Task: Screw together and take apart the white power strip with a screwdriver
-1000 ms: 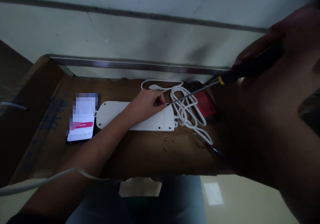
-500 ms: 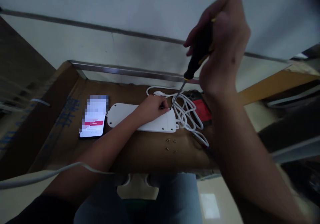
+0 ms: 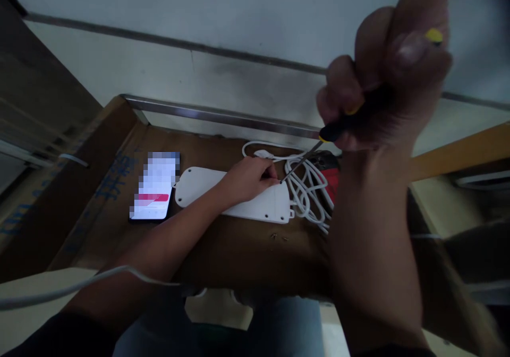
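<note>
A white power strip [image 3: 239,200] lies face down on a cardboard sheet [image 3: 223,251]. My left hand [image 3: 249,179] rests on the strip, its fingers pinched at a screw hole near the cord end. My right hand [image 3: 388,81] is closed round the black and yellow handle of a screwdriver [image 3: 319,147]. The metal shaft slants down and left, and its tip meets the strip right by my left fingertips. The strip's white cord [image 3: 308,192] lies coiled to the right.
A phone [image 3: 155,189] with a lit screen lies left of the strip. A few loose screws [image 3: 279,236] sit in front of the strip. A red object [image 3: 332,179] shows behind the cord. A metal rail [image 3: 219,115] and the wall bound the far side.
My right hand has swung with the screwdriver and now stands nearer the camera; the tip stays at the screw hole. The view has shifted a little. My left hand has stayed on the strip.
</note>
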A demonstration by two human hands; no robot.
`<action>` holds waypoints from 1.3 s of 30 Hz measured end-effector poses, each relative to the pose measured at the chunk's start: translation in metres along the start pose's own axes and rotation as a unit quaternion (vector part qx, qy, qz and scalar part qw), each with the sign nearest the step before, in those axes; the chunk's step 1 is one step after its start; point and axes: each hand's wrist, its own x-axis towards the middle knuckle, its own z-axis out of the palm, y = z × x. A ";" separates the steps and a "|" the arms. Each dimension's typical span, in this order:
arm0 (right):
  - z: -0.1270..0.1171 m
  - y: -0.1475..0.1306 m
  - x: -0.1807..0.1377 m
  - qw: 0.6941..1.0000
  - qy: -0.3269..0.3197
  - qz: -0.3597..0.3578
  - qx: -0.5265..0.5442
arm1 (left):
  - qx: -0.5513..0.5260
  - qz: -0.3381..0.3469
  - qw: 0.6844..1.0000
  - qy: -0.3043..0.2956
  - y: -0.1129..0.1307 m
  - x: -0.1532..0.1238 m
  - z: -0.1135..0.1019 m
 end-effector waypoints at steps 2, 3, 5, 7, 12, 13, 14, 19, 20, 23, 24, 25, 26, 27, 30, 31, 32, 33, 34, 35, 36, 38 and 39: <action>0.003 -0.006 0.001 0.998 -0.012 0.061 -0.014 | -0.001 -0.004 1.000 0.001 0.001 0.000 -0.001; 0.003 -0.008 0.001 0.995 -0.014 0.091 -0.026 | -0.002 -0.005 1.000 0.000 0.001 -0.001 -0.001; -0.002 -0.009 0.000 0.993 -0.023 0.107 -0.043 | -0.001 -0.008 1.000 0.002 0.002 -0.001 -0.002; -0.011 -0.007 -0.002 0.995 -0.058 0.070 -0.038 | 0.001 -0.009 1.000 0.004 0.002 -0.002 -0.002; -0.025 -0.008 -0.013 0.991 -0.049 0.111 -0.064 | 0.013 0.002 1.000 0.014 0.000 -0.001 0.000; -0.025 -0.010 -0.015 0.991 -0.036 0.108 -0.071 | 0.015 0.002 1.000 0.014 0.000 -0.001 0.000; -0.024 -0.011 -0.016 0.993 -0.027 0.097 -0.068 | 0.018 0.002 1.000 0.013 0.000 -0.001 0.000; -0.021 -0.011 -0.014 0.994 -0.062 0.087 -0.016 | 0.016 -0.004 1.000 0.011 -0.001 0.000 0.000; -0.021 -0.011 -0.014 0.993 -0.075 0.090 -0.020 | 0.015 -0.003 1.000 0.013 -0.001 0.001 0.000; -0.023 -0.011 -0.020 0.994 -0.076 0.074 -0.030 | 0.018 0.000 1.000 0.015 -0.002 0.001 0.000; -0.023 -0.011 -0.024 0.995 -0.066 0.064 -0.032 | 0.018 0.001 1.000 0.015 -0.002 0.001 0.000; -0.023 -0.010 -0.028 0.998 -0.044 0.045 -0.031 | 0.018 0.002 1.000 0.015 -0.002 0.000 0.000; -0.022 -0.009 -0.032 0.999 -0.011 0.025 -0.030 | 0.019 0.001 1.000 0.016 -0.001 0.000 0.000; -0.020 -0.008 -0.035 0.999 0.021 0.005 -0.037 | 0.021 0.001 1.000 0.017 -0.001 0.000 0.000; -0.014 -0.002 -0.041 0.988 0.116 -0.061 -0.077 | 0.024 0.003 1.000 0.019 0.000 0.001 0.000; -0.012 -0.001 -0.041 0.985 0.133 -0.065 -0.089 | 0.024 0.004 1.000 0.019 0.001 0.001 0.000; -0.010 0.000 -0.041 0.984 0.138 -0.060 -0.096 | 0.023 0.006 1.000 0.018 0.001 0.001 0.000; -0.008 0.001 -0.041 0.984 0.138 -0.056 -0.094 | 0.022 0.007 1.000 0.017 0.001 0.000 0.000; -0.007 0.001 -0.040 0.987 0.130 -0.047 -0.087 | 0.022 0.007 1.000 0.018 0.002 0.000 0.000; -0.005 0.001 -0.041 0.988 0.123 -0.041 -0.081 | 0.023 0.008 1.000 0.019 0.002 0.000 0.000; -0.003 0.002 -0.041 0.989 0.122 -0.039 -0.080 | 0.022 0.009 0.999 0.020 0.002 0.000 -0.001; 0.001 0.003 -0.044 0.983 0.136 -0.066 -0.101 | 0.017 0.011 1.000 0.024 0.002 0.000 0.000; 0.002 0.004 -0.045 0.978 0.149 -0.085 -0.121 | 0.013 0.013 1.000 0.024 0.001 -0.001 0.000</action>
